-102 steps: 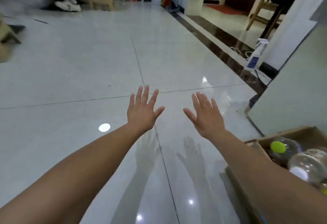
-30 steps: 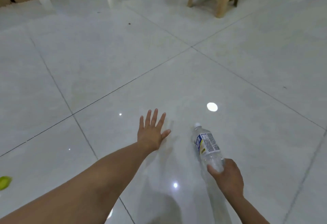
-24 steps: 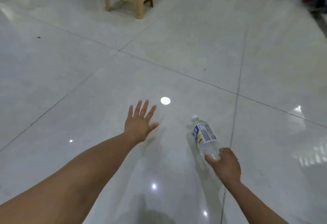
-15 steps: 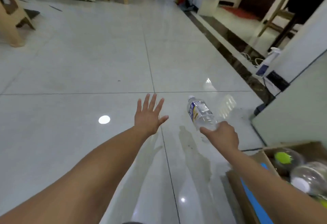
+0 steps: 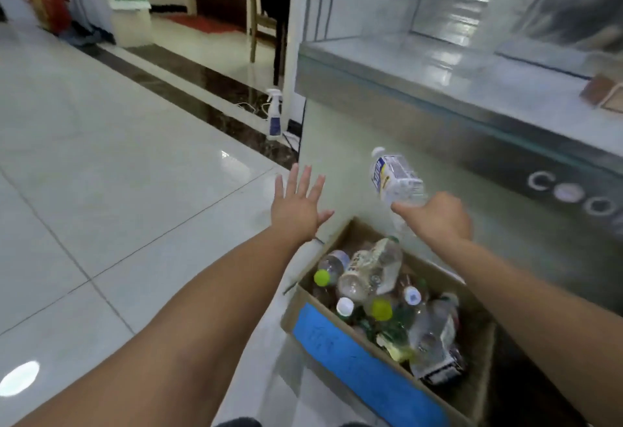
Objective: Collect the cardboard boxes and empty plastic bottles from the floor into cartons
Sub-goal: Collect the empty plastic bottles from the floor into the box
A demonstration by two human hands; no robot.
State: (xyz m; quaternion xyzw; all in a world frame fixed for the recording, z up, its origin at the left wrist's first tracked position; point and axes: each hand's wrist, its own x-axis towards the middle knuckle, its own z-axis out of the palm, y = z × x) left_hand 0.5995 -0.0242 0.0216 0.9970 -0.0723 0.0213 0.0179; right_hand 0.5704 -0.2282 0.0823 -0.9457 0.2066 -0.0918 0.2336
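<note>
Clear crinkly plastic is what you've got in your right hand (image 5: 438,215): a see-through bottle (image 5: 392,178) with a white cap and a printed label, gripped around its lower end, neck pointing up toward 11 o'clock. It's up in the air, above the far end of the carton (image 5: 371,376), which sits on the floor at roughly 6 o'clock from that hand.

The carton is plain brown cardboard, open on top, with a wide blue strip along the near side. It's pretty loaded already: a jumble of clear bottles (image 5: 377,295) lying every which way, some squashed, caps in white and yellow-green, a few with labels peeling off. It stands just beside the pale front of a cabinet with a shiny metal surface (image 5: 438,65) on top.

Your left hand (image 5: 298,212) is empty, fingers spread wide, palm down, hovering at about 9 o'clock from the bottle and well clear of it, over the carton's far left corner.

The floor (image 5: 118,173) is glossy white tile. A spray bottle (image 5: 274,112) stands off at 12 o'clock by the wall.
</note>
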